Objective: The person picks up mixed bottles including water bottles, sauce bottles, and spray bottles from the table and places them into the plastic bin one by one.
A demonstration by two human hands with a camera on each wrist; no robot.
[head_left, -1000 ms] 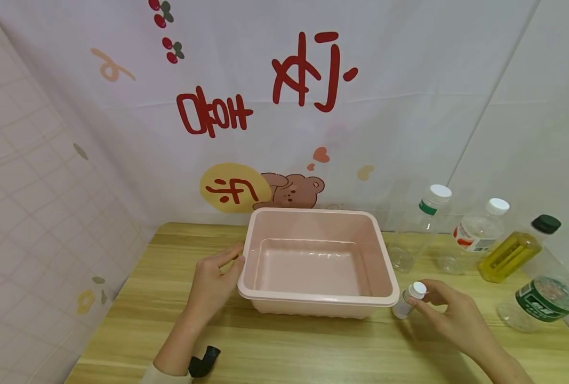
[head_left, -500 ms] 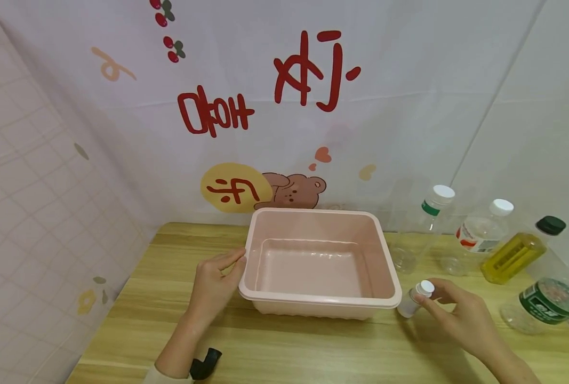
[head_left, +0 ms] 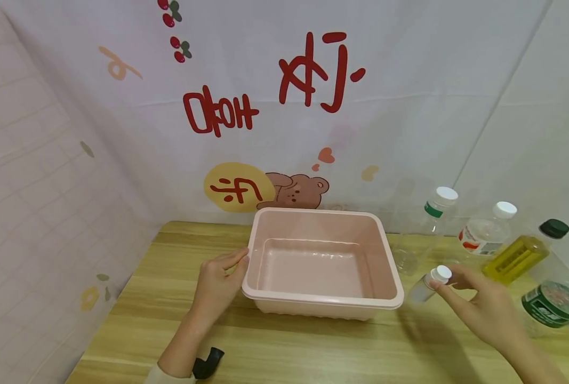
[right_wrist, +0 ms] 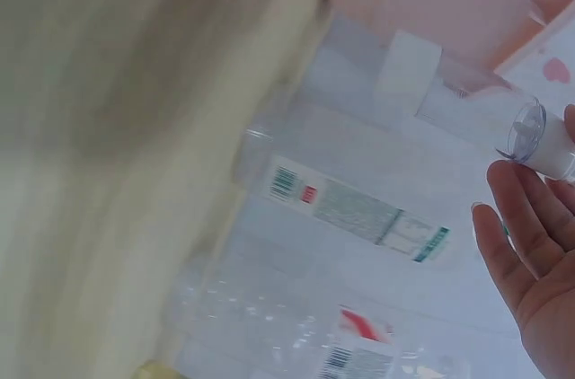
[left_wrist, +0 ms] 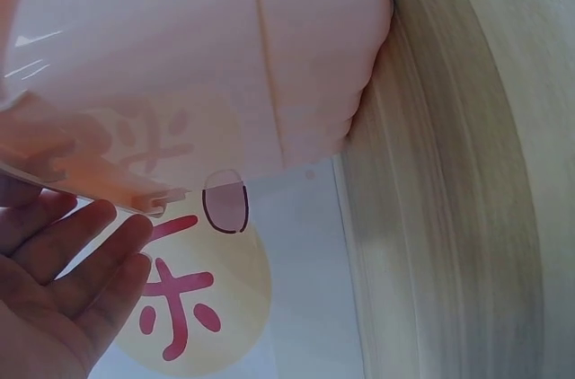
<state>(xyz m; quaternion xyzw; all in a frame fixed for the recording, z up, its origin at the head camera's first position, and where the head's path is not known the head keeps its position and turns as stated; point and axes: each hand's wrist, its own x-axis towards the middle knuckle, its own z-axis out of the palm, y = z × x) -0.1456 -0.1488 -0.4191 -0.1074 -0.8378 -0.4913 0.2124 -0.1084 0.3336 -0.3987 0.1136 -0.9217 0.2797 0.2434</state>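
A pink plastic tub (head_left: 322,306) stands upright on the wooden table with its open side up. At its left rim, my left hand (head_left: 217,285) pinches the edge between thumb and fingers; in the left wrist view the fingers (left_wrist: 99,258) lie along the rim's underside. Right of the tub, my right hand (head_left: 486,306) holds a small bottle (head_left: 423,290) with a white cap, thumb and fingers just below the cap. The bottle tilts, its base toward the tub. The right wrist view shows its clear body and white label (right_wrist: 409,74).
Behind the right hand stand a tall clear bottle (head_left: 433,224), a clear bottle with a red-and-white label (head_left: 481,237) and a yellow bottle (head_left: 519,256). A green-labelled bottle (head_left: 550,304) is far right. A black elbow-shaped piece (head_left: 209,364) lies beside the left forearm.
My right hand has raised the small bottle and moved it rightward, away from the tub, tilting it more. My left hand has stayed at the rim. The head view has shifted slightly.
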